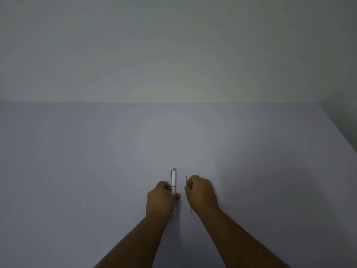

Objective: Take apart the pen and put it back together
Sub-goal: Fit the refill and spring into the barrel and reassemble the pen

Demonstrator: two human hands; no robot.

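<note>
A white pen with a silver clip and grey top lies lengthwise on the pale table, cap end pointing away from me. My left hand grips its middle between thumb and fingers, and the pen's lower end shows below the hand. My right hand is curled around a thin grey refill, whose tip sticks out above the fingers and whose tail shows below the palm. The two hands sit side by side, a small gap between them.
The pale lilac table stretches wide on both sides and ends at a plain wall behind. Its right edge runs diagonally at the far right.
</note>
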